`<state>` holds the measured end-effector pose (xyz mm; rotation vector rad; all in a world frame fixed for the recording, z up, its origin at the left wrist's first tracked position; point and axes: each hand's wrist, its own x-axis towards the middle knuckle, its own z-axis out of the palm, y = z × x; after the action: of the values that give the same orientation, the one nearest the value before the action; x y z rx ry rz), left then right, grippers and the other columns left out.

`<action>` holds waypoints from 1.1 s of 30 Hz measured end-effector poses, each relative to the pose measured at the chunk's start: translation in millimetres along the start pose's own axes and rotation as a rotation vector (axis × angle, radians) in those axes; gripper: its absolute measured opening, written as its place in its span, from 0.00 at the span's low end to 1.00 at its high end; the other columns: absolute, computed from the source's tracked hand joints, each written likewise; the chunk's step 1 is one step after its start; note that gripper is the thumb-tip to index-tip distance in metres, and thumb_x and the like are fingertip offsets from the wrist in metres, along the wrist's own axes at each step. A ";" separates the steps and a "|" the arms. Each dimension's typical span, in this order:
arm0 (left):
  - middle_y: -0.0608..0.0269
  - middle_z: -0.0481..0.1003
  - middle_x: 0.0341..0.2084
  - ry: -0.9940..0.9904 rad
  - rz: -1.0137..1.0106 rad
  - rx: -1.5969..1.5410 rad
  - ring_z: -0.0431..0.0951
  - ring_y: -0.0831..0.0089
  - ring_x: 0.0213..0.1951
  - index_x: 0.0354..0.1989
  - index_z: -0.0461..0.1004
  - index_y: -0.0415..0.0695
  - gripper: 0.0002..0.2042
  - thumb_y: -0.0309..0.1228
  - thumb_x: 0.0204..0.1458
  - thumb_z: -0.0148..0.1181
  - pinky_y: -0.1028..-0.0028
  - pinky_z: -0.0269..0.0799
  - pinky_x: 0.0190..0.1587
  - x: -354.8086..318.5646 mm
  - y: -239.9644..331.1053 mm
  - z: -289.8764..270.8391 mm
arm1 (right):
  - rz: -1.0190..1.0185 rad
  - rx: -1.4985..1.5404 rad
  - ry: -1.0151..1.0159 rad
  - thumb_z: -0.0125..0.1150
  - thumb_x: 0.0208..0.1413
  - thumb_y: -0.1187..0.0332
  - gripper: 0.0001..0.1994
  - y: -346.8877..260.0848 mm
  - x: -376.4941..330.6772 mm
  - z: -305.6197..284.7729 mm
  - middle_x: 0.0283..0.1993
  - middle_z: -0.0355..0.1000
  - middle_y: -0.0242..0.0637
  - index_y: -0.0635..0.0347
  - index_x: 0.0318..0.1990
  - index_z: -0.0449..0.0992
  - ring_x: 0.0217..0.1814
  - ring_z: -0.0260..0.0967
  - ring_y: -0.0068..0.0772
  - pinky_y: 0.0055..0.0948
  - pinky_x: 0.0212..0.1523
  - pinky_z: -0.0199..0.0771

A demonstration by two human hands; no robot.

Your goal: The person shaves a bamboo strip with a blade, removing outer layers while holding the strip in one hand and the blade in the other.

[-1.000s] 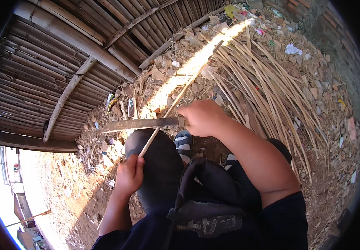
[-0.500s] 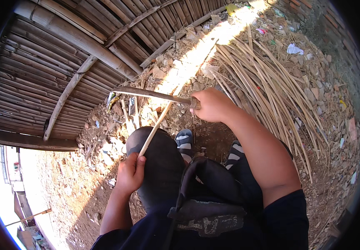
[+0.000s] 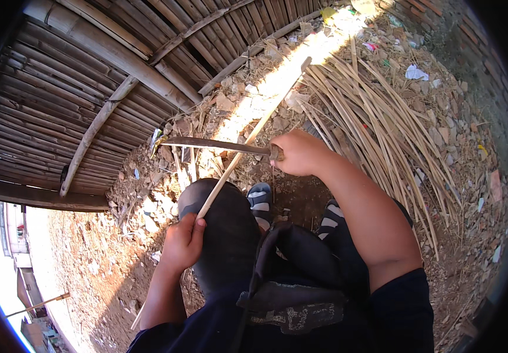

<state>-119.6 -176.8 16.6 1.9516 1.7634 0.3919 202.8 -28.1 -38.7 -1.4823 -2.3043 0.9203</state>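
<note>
Since a moment ago, the right hand (image 3: 301, 154) is holding the long knife (image 3: 215, 143) farther from the body, fingers wrapped tight around its handle. The left hand (image 3: 182, 242) is gripping a bamboo strip (image 3: 248, 138) lying over the knee. Dirt ground is lying by a bamboo wall (image 3: 77, 76) and cut strips (image 3: 383, 123). The strip's near end is hiding.

Crumpled white wrapper (image 3: 416, 73) among far rubble.
</note>
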 end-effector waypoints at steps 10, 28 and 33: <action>0.45 0.72 0.16 0.057 0.043 0.067 0.78 0.42 0.23 0.35 0.71 0.41 0.10 0.33 0.68 0.54 0.52 0.70 0.25 -4.7 -6.0 8.6 | 0.109 -0.074 0.048 0.69 0.53 0.61 0.13 -7.4 -2.3 -11.4 0.41 0.80 0.48 0.56 0.43 0.82 0.49 0.79 0.54 0.50 0.51 0.79; 0.42 0.77 0.21 0.071 0.020 0.332 0.80 0.39 0.26 0.39 0.71 0.43 0.08 0.35 0.67 0.55 0.45 0.74 0.28 -21.5 -1.0 14.7 | 0.160 -0.007 0.019 0.71 0.55 0.58 0.25 6.5 1.2 0.7 0.52 0.80 0.52 0.60 0.57 0.80 0.59 0.76 0.55 0.47 0.60 0.76; 0.43 0.77 0.21 0.047 -0.053 0.364 0.80 0.39 0.25 0.40 0.72 0.43 0.07 0.33 0.67 0.55 0.45 0.74 0.28 -47.9 -16.7 2.5 | 0.088 -0.097 -0.097 0.70 0.53 0.59 0.23 -28.2 -6.3 0.2 0.48 0.81 0.51 0.56 0.57 0.81 0.55 0.78 0.56 0.48 0.56 0.78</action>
<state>-138.8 -223.5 10.7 2.1447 2.0266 0.1025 185.1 -41.7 -20.5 -1.6246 -2.3999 0.9350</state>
